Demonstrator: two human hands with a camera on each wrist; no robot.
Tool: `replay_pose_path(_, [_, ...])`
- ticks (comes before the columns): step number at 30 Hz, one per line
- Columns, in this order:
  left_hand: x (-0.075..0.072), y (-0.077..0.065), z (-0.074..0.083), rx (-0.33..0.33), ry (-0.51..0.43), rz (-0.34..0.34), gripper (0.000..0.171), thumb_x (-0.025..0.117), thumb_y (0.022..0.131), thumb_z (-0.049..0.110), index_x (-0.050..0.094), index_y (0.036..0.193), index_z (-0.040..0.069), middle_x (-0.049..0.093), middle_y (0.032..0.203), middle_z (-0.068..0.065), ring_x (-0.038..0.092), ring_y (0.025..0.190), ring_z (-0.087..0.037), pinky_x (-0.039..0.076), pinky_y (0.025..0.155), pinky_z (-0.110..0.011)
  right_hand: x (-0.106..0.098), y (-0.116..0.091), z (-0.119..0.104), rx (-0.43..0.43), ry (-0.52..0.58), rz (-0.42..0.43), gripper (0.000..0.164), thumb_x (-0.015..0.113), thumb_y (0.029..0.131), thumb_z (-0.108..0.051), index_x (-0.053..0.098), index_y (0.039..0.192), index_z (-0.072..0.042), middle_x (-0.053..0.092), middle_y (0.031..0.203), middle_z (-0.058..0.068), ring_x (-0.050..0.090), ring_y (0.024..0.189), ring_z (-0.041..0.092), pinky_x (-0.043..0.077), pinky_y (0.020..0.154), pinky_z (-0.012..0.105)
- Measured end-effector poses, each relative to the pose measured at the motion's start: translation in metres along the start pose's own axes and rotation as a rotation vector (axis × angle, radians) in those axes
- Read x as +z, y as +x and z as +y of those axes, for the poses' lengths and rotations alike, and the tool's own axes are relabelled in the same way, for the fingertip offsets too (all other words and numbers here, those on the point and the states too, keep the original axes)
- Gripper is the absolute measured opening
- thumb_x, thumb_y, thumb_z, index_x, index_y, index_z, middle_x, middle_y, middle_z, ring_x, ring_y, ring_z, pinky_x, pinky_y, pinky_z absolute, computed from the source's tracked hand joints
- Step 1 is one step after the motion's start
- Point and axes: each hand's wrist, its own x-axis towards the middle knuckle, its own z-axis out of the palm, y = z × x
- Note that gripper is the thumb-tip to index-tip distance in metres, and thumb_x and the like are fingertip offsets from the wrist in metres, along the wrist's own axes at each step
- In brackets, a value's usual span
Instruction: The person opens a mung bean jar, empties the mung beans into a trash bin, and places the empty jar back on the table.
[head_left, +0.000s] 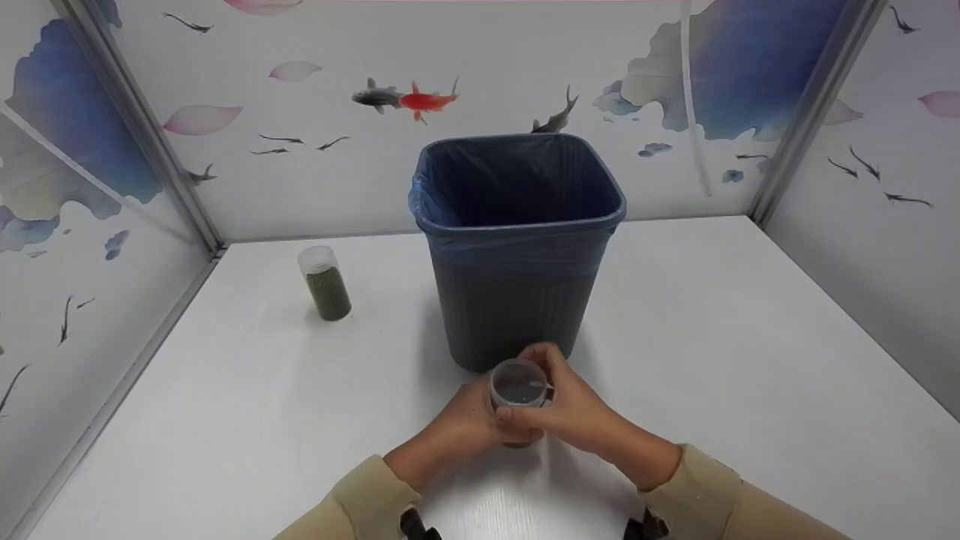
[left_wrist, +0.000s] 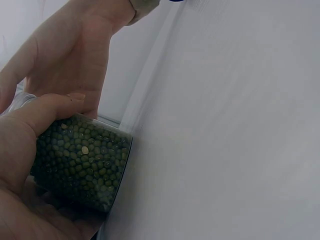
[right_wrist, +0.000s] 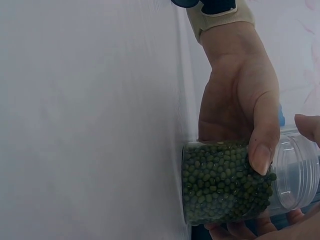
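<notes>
A clear plastic jar (head_left: 519, 384) of green mung beans (right_wrist: 220, 185) stands upright, its base at the white table. My left hand (head_left: 469, 416) grips the jar's body, its thumb (right_wrist: 261, 157) across the beans in the right wrist view. Around the jar's top curl the fingers and thumb of my right hand (head_left: 581, 405), at the clear ribbed lid (right_wrist: 295, 172). The beans fill the lower part, with bare clear plastic above. Right behind both hands rises a dark grey wastebasket (head_left: 517, 292).
A second clear-topped jar (head_left: 328, 289) with green contents stands on the table (head_left: 712, 345), left of the wastebasket. A blue liner bag (head_left: 517, 240) folds over the wastebasket's rim. White panels (head_left: 315, 172) printed with fish and petals enclose the table at the back and sides.
</notes>
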Motion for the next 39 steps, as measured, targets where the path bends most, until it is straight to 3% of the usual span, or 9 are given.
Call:
replay_pose_path(10, [0.0004,0.0003,-0.0018,0.012,0.027,0.009,0.072,0.093,0.078,0.024,0.062,0.142,0.013,0.07,0.129,0.003,0.063,0.113,-0.013,0.052,0.096,-0.033,-0.0004,0.0006,0.002,-0.05,0.017,-0.033,0.073,0.088,0.089,-0.033,0.047,0.145,-0.008,0.058,0.142,0.009,0.056,0.131,0.028,0.042,0.111,0.056])
replay_pose_path(17, [0.0001,0.0012,-0.0037,0.017,0.068,0.004,0.077,0.093,0.079,0.026,0.058,0.146,0.012,0.069,0.131,0.002,0.064,0.116,-0.014,0.052,0.099,-0.033,-0.0002,-0.0003,0.0031,-0.09,-0.011,-0.045,0.067,0.086,0.093,-0.03,0.053,0.148,-0.013,0.05,0.151,0.011,0.05,0.136,0.03,0.04,0.112,0.056])
replay_pose_path(30, [0.0007,0.0009,-0.0035,0.017,0.049,0.016,0.074,0.094,0.078,0.024,0.061,0.142,0.012,0.07,0.127,0.002,0.064,0.11,-0.013,0.053,0.093,-0.03,-0.0019,0.0,0.0025,-0.094,-0.034,-0.039,0.066,0.086,0.092,-0.031,0.055,0.148,-0.014,0.051,0.149,0.012,0.051,0.133,0.029,0.042,0.109,0.056])
replay_pose_path(39, [0.0004,0.0012,-0.0039,0.017,0.061,0.016,0.076,0.094,0.079,0.025,0.059,0.144,0.012,0.07,0.129,0.001,0.064,0.115,-0.015,0.052,0.096,-0.032,-0.0015,0.0004,0.0021,-0.096,-0.034,-0.038,0.07,0.087,0.091,-0.03,0.054,0.15,-0.014,0.05,0.151,0.012,0.051,0.135,0.031,0.042,0.11,0.057])
